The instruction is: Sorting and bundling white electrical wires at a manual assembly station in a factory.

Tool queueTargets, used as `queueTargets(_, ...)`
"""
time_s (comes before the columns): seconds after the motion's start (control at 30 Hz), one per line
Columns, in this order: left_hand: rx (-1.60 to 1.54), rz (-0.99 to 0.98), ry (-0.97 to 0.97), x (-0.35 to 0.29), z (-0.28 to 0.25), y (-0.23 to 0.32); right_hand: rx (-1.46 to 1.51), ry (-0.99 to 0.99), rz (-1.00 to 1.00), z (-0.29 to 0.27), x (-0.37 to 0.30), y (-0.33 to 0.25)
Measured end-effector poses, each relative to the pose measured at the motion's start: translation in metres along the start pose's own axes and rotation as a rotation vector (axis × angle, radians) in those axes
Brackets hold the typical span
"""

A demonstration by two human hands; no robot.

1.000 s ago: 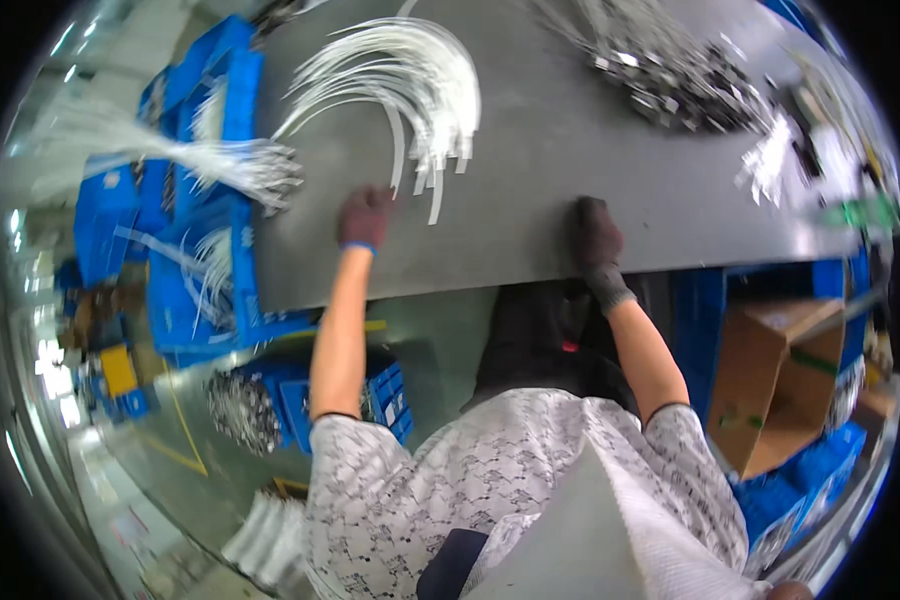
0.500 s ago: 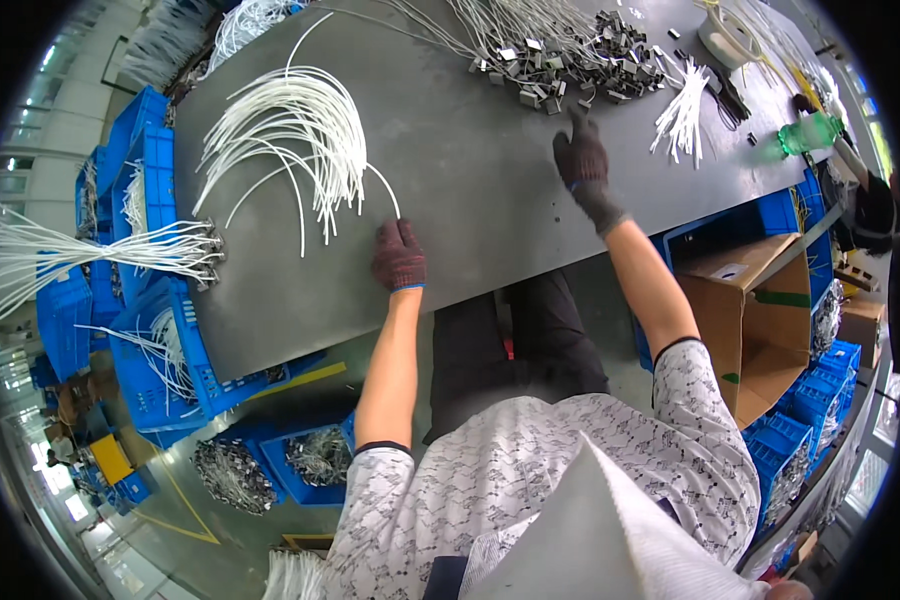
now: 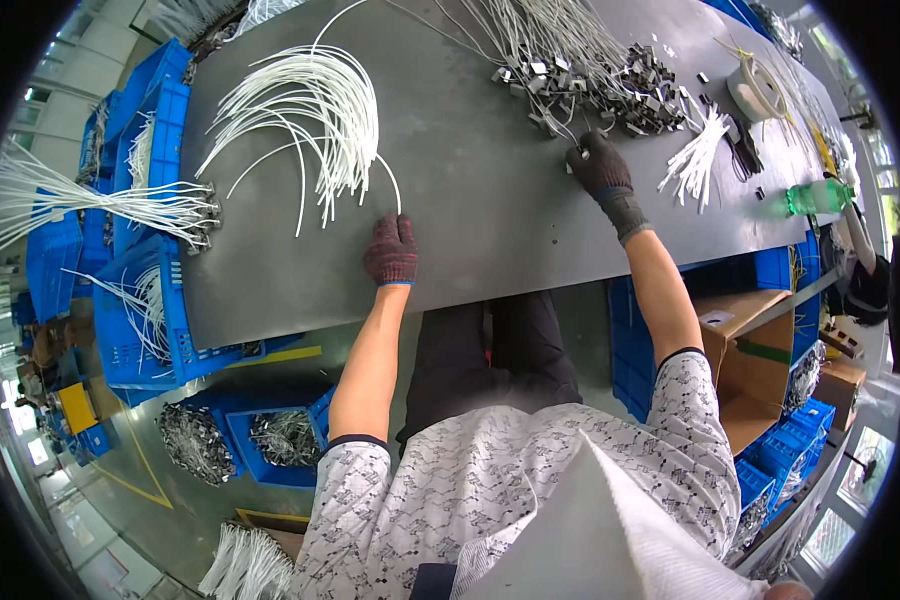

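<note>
My left hand (image 3: pixel 391 250), in a dark red-and-black knit glove, pinches the lower end of a white sleeve tube (image 3: pixel 394 184). The tube curves up beside a fanned bundle of white sleeve tubes (image 3: pixel 345 125) on the grey table. My right hand (image 3: pixel 602 170), in a dark glove, is closed at the near edge of a heap of metal clips (image 3: pixel 650 95) on thin wires. Its fingertips pinch a small metal clip (image 3: pixel 584 154) on a wire, mostly hidden by the glove.
A tied bundle of white tubes with metal ends (image 3: pixel 120 205) overhangs the left table edge above blue crates (image 3: pixel 135 345). At the right lie short white strips (image 3: pixel 697 160), a tape roll (image 3: pixel 755 92) and a green bottle (image 3: pixel 818 198). A cardboard box (image 3: pixel 755 360) stands below.
My right hand has met the near edge of the clip heap and closed on a clip. My left hand keeps its pinch on the tube. The whole view has shifted slightly.
</note>
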State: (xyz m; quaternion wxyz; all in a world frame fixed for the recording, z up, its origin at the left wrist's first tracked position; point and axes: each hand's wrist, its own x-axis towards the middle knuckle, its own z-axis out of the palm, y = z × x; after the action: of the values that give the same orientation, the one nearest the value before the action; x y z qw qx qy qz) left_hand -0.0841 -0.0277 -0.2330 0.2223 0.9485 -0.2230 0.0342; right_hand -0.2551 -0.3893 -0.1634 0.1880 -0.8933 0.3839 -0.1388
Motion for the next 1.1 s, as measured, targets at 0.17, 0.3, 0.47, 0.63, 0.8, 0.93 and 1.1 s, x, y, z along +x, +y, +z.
queueTargets(0.17, -0.003, 0.018, 0.037, 0.005, -0.003, 0.007, -0.097, 0.122, 0.108, 0.001, -0.036, 0.013)
queueTargets(0.3, 0.006, -0.019, -0.014, 0.003, -0.009, 0.007, -0.014, -0.038, 0.207, -0.001, -0.066, -0.013)
queueTargets(0.47, -0.058, 0.017, 0.035, -0.001, -0.014, 0.005, 0.0, 0.039, 0.212, 0.032, -0.07, 0.012)
queueTargets(0.63, -0.071, 0.021, 0.066, -0.002, -0.009, -0.001, 1.03, -0.262, 0.219, 0.0, -0.032, 0.027)
queueTargets(0.8, -0.222, 0.016, 0.124, -0.009, -0.001, -0.027, -0.339, -0.225, 0.362, -0.026, -0.064, 0.015)
queueTargets(0.93, -0.277, 0.007, 0.051, 0.0, -0.013, -0.024, -0.355, 0.067, -0.543, -0.018, -0.214, 0.124)
queueTargets(1.1, -0.493, 0.056, -0.324, 0.017, -0.024, -0.032, -0.344, -0.288, 0.055, 0.006, -0.479, 0.226)
